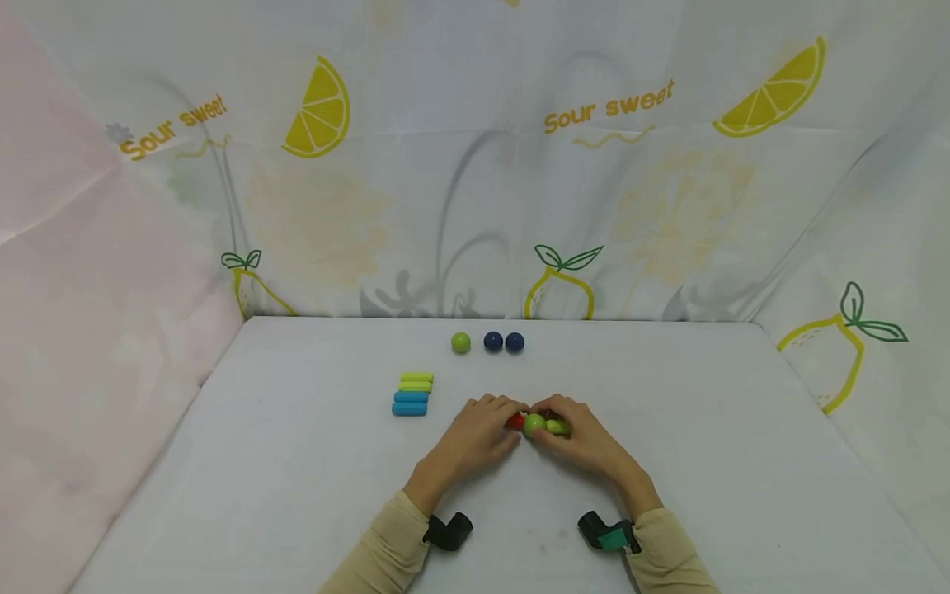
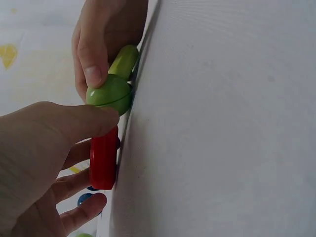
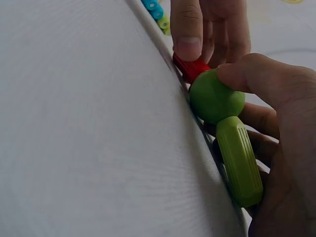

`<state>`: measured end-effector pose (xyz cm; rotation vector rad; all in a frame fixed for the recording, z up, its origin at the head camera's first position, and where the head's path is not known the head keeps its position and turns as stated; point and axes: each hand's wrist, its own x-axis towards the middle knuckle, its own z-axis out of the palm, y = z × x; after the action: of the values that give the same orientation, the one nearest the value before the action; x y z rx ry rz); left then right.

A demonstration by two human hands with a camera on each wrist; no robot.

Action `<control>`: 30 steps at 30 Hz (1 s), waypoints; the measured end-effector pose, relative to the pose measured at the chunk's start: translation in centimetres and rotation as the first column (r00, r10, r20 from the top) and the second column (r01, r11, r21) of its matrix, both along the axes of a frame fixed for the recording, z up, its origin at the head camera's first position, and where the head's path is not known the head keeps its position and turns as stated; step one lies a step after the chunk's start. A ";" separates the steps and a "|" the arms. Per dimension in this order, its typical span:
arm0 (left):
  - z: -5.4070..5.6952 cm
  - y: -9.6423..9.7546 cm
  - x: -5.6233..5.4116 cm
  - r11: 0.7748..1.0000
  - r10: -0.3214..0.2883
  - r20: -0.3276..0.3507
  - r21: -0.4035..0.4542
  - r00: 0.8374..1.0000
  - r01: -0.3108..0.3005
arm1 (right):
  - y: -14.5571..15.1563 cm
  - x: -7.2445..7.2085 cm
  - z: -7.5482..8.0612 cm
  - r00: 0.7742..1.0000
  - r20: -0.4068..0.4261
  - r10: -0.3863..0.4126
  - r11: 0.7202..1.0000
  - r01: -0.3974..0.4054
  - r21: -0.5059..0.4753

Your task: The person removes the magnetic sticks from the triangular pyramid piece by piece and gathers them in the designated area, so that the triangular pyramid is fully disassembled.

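A green ball (image 1: 533,425) sits between a red stick (image 2: 103,160) and a yellow-green stick (image 3: 239,163), touching both, low over the white table. My left hand (image 1: 481,433) comes from the left and pinches the red stick by its end near the ball, thumb on the near side. From the right, my right hand (image 1: 582,437) holds the ball, its thumb pressed on top and its fingers behind the yellow-green stick. Small dark round parts show behind the sticks, mostly hidden by the fingers.
Two yellow-green sticks (image 1: 416,382) and two blue sticks (image 1: 411,403) lie stacked in a row left of the hands. Toward the table's back edge stand another green ball (image 1: 461,342) and two dark blue balls (image 1: 504,341). A printed cloth (image 1: 460,206) hangs behind the table.
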<state>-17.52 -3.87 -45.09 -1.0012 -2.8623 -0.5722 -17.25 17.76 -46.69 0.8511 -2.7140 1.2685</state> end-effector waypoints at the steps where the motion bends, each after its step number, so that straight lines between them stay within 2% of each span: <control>1: 0.0 0.2 0.1 1.000 0.013 -0.004 -0.004 1.000 -0.013 | 0.0 0.0 0.0 1.000 -0.002 0.007 1.000 -0.007 -0.008; 6: 0.2 -0.1 0.2 0.998 0.048 0.007 0.027 0.999 -0.048 | 0.0 0.0 -0.1 1.000 0.000 0.012 1.000 -0.012 -0.020; 12: 0.6 -0.4 0.0 1.000 0.016 0.076 0.020 0.997 -0.017 | 0.0 -0.1 -0.3 1.000 -0.004 0.012 1.000 -0.012 -0.017; 18: 1.0 -0.7 0.1 0.999 -0.012 0.065 -0.039 0.998 0.015 | -0.3 -0.1 -0.4 1.000 -0.012 0.005 1.000 -0.005 -0.003; 21: 1.2 -1.1 0.1 0.999 -0.017 0.088 -0.045 0.996 0.021 | -0.3 -0.1 -0.5 0.999 -0.035 -0.005 1.000 0.005 -0.007; 25: 1.8 -2.0 -0.1 1.000 0.004 0.147 -0.008 0.989 -0.003 | -0.3 -0.2 -0.6 0.998 -0.065 -0.016 1.000 0.015 -0.018; 30: 2.8 -3.9 -0.6 0.998 0.039 0.191 0.050 0.981 -0.049 | -0.2 -0.2 -0.6 1.000 -0.021 -0.018 1.000 0.018 -0.015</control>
<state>-18.11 -7.77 -42.34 -0.9195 -3.0054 -0.7777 -17.49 17.54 -47.25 0.8313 -2.6865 1.2674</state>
